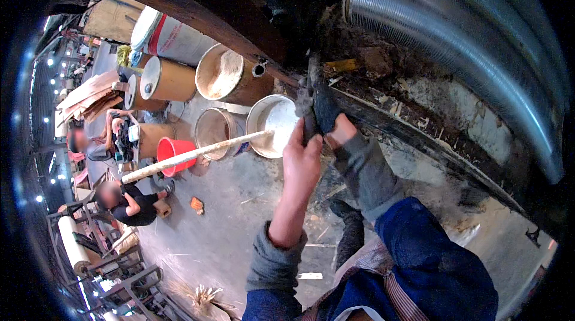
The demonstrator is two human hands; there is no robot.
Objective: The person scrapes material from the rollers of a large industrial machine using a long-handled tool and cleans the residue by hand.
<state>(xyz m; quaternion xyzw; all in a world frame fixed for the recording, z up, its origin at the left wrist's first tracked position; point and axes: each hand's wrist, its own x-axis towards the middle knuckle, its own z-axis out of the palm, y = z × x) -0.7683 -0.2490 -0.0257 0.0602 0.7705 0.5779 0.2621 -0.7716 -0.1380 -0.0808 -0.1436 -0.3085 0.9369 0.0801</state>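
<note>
My left hand (299, 162) is bare, its fingers and thumb closed around a narrow dark grey piece (308, 129) whose kind I cannot make out. Close beside it is my right hand (325, 105), apparently covered by a dark glove with skin bare at the wrist. It reaches up to the dark, dirty edge of a machine frame (353, 98). Its fingers blend into the dark parts there, so their grip is hidden. Both hands are nearly touching, above an open white bucket (272, 147).
A long pale pole (191, 154) slants over a red bucket (175, 152). Several drums and tubs stand at the left, including a brown drum (173, 80). A ribbed metal duct (431, 33) curves along the right. Two people sit farther left; an orange glove (196, 205) lies on the floor.
</note>
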